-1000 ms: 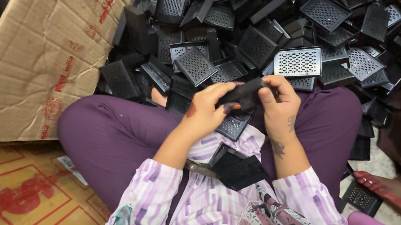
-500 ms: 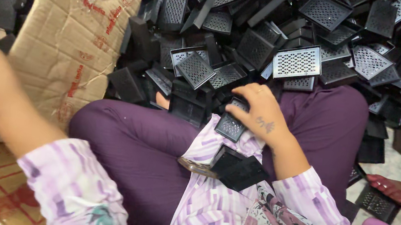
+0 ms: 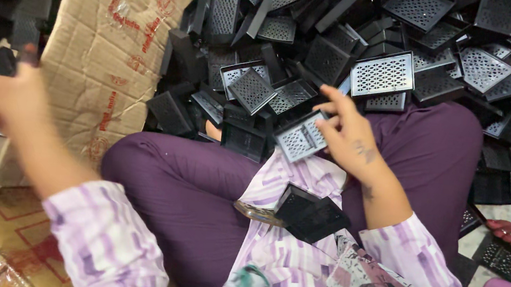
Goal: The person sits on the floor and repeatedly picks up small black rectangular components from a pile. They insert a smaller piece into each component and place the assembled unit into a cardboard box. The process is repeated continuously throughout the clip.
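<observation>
Black grid piece point(image 3: 300, 139) sits pinched in the right hand point(image 3: 347, 140); the blurry left hand point(image 3: 4, 95) is up by the cardboard box point(image 3: 110, 52), grip unclear.

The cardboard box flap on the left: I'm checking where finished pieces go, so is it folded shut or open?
Open. The cardboard flap stands spread upward beside the pile of black perforated pieces, not folded over.
</observation>
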A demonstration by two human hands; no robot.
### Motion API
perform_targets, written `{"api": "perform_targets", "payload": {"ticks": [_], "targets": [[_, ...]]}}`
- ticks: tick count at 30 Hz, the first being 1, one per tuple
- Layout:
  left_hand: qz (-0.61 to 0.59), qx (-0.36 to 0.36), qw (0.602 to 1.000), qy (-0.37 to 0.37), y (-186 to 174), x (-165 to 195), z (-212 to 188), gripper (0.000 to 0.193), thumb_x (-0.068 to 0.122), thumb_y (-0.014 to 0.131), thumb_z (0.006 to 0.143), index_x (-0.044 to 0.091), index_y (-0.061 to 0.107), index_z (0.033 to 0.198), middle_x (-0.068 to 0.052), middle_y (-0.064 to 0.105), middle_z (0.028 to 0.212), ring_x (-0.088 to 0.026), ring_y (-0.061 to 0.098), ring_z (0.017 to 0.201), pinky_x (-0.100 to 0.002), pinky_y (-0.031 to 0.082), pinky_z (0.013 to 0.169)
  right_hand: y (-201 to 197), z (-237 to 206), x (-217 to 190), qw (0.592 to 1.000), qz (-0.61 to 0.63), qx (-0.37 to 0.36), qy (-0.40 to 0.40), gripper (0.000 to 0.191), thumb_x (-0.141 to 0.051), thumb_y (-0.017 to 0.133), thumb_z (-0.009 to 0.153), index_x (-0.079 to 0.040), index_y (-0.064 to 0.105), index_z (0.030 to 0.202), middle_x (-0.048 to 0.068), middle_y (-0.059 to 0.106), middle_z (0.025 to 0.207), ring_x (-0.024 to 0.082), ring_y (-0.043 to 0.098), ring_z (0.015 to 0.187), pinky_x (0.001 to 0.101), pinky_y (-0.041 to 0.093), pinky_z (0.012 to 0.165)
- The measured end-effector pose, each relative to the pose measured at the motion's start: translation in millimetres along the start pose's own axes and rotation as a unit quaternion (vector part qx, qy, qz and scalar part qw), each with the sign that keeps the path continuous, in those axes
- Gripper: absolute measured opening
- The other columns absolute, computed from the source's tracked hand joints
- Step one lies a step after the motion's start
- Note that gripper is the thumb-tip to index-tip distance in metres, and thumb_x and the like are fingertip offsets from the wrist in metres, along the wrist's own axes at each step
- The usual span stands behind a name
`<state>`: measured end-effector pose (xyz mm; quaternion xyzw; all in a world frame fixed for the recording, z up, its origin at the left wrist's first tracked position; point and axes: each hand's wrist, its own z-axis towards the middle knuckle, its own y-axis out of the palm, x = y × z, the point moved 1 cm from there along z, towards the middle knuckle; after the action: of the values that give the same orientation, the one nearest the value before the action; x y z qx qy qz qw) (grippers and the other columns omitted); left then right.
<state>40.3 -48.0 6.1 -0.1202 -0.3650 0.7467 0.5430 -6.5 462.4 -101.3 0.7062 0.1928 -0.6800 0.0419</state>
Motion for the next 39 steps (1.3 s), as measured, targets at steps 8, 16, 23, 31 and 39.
{"api": "perform_targets", "payload": {"ticks": [8, 16, 23, 31, 39], "targets": [[-0.368, -0.391, 0.776, 0.332, 70.0, 200.4, -99.5, 0.094, -0.009, 0.069, 0.058, 0.001, 0.048, 0.148, -0.021, 0.055, 0.147, -0.038, 0.052, 0.137, -0.041, 0.043, 0.114, -12.2, 15.2, 34.6, 0.937, 0.339, 0.068, 0.038, 0.054, 0.008, 0.074, 0.092, 0.002, 0.057, 0.143, 0.011, 0.059, 0.124, 0.015, 0.064, 0.108, 0.0271, 0.056, 0.094], [-0.326, -0.552, 0.736, 0.219, 97.7, 217.3, -106.1, 0.064, 0.01, 0.086, 0.059, 0.013, 0.069, 0.121, -0.015, 0.073, 0.11, -0.034, 0.07, 0.107, -0.041, 0.054, 0.093, -12.0, 17.0, 34.6, 0.896, 0.439, 0.041, 0.055, 0.053, 0.014, 0.071, 0.082, -0.001, 0.058, 0.13, 0.01, 0.068, 0.122, 0.019, 0.068, 0.11, 0.0316, 0.056, 0.096], [-0.406, -0.539, 0.713, 0.19, 94.1, 196.8, -133.4, 0.057, 0.032, 0.087, 0.075, 0.012, 0.071, 0.126, -0.013, 0.073, 0.116, -0.03, 0.071, 0.11, -0.039, 0.056, 0.096, 28.9, 15.5, 43.5, 0.914, 0.402, 0.02, 0.05, 0.036, 0.011, 0.069, 0.091, 0.003, 0.06, 0.125, 0.012, 0.068, 0.118, 0.019, 0.067, 0.106, 0.0329, 0.057, 0.096], [-0.349, -0.608, 0.686, 0.195, 53.1, 216.2, -145.4, 0.115, 0.031, 0.097, 0.047, 0.01, 0.043, 0.146, -0.019, 0.064, 0.126, -0.037, 0.062, 0.118, -0.041, 0.05, 0.096, 35.9, 12.2, 4.1, 0.886, 0.451, -0.043, 0.1, 0.04, -0.011, 0.057, 0.097, -0.006, 0.047, 0.135, 0.021, 0.059, 0.134, 0.035, 0.065, 0.119, 0.0596, 0.059, 0.09], [-0.353, -0.605, 0.712, 0.044, 24.5, 208.3, -135.2, 0.115, 0.035, 0.099, 0.047, 0.012, 0.046, 0.147, -0.008, 0.069, 0.124, -0.021, 0.072, 0.099, -0.035, 0.058, 0.084, 24.4, 9.6, -18.6, 0.779, 0.599, -0.17, 0.07, 0.059, -0.052, 0.036, 0.11, -0.012, 0.036, 0.154, 0.022, 0.046, 0.155, 0.047, 0.054, 0.133, 0.0626, 0.051, 0.1]]}}
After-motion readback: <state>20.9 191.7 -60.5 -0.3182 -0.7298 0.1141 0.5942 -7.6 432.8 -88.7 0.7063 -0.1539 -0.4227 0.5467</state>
